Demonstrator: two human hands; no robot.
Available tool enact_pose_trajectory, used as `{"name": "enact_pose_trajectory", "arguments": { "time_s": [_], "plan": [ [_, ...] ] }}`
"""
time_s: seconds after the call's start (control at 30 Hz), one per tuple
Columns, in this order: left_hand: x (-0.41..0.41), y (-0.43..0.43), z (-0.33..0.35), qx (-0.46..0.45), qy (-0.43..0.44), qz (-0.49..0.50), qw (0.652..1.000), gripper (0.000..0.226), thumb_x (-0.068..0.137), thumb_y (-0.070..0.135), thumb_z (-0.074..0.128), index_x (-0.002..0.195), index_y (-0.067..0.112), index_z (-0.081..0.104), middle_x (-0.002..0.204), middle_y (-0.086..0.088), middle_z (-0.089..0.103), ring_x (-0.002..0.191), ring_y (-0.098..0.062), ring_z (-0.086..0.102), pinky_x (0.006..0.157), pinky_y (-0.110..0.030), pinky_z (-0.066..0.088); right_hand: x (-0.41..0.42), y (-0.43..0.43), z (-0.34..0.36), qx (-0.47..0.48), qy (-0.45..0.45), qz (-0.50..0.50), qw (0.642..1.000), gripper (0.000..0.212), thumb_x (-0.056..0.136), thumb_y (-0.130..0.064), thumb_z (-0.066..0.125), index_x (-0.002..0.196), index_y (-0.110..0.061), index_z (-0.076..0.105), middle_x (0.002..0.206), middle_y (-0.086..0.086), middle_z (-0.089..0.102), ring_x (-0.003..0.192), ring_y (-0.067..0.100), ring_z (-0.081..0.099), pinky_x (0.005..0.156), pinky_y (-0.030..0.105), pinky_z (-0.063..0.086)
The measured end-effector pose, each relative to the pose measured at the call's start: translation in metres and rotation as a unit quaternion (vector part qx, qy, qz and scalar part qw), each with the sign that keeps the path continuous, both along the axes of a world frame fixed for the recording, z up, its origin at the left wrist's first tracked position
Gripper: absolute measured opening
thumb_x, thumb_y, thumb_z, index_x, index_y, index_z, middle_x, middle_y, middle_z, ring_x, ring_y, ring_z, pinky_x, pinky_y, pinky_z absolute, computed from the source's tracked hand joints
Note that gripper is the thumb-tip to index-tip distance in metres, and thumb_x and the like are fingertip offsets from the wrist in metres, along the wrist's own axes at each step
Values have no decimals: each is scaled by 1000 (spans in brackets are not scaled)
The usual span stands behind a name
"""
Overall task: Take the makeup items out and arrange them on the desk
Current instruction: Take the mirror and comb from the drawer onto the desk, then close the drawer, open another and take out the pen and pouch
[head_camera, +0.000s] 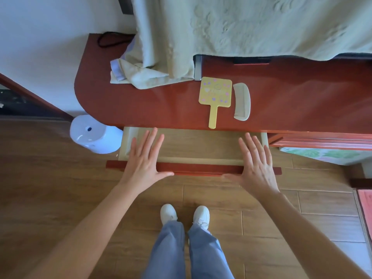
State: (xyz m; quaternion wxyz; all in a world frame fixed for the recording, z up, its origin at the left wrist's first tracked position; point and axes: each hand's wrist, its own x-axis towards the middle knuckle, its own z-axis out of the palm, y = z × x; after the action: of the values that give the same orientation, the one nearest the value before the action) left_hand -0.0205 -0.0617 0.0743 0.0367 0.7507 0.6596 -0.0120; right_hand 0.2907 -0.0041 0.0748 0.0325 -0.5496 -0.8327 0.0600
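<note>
A: Far left of the figure?

B: On the floor, a white cylindrical container (94, 135), just beside the rounded end of the red-brown desk (141, 105). Above it, on the desk top, a crumpled pale green cloth (149, 75), hanging down from farther back.

A: Next, toward the centre?

B: Palm-down left hand (145, 158), fingers straight and spread, laid over the left part of the red drawer front (193, 170). Fingertips reaching over the pulled-out drawer (201, 146). Contact with the wood not certain.

A: And the makeup items?

B: On the desk top, right of centre, near the front edge. First the yellow hand mirror (215, 93), patterned face up, handle pointing toward the drawer. Then the curved cream comb (242, 101), just beside it on the right. Both well apart from either hand.

A: Right side?

B: Likewise flat, the right hand (255, 164), fingers straight and fanned, over the right part of the drawer front. Farther right, the corner of a pink mat (365, 208) on the wooden floor.
</note>
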Motion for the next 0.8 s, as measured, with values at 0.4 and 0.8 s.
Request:
{"name": "enact_pose_trajectory", "arguments": {
  "time_s": [0.4, 0.8],
  "plan": [
    [3, 82, 1, 52, -5, 17, 998, 95, 68, 48, 76, 141, 6, 33, 149, -19, 35, 137, -36, 34, 104, -60, 31, -26, 76, -4, 61, -7, -37, 997, 99, 69, -63, 64, 142, -8, 26, 151, 20, 30, 139, 37, 28, 110, 57, 23],
    [22, 91, 7, 42, -6, 50, 998, 83, 78, 40, 68, 142, 3, 32, 148, -20, 36, 138, -37, 33, 106, -62, 28, -37, 83, 3, 53, -19, -37, 998, 95, 75, -55, 65, 144, -4, 25, 152, 20, 26, 140, 36, 26, 111, 54, 21]
  ]
}}
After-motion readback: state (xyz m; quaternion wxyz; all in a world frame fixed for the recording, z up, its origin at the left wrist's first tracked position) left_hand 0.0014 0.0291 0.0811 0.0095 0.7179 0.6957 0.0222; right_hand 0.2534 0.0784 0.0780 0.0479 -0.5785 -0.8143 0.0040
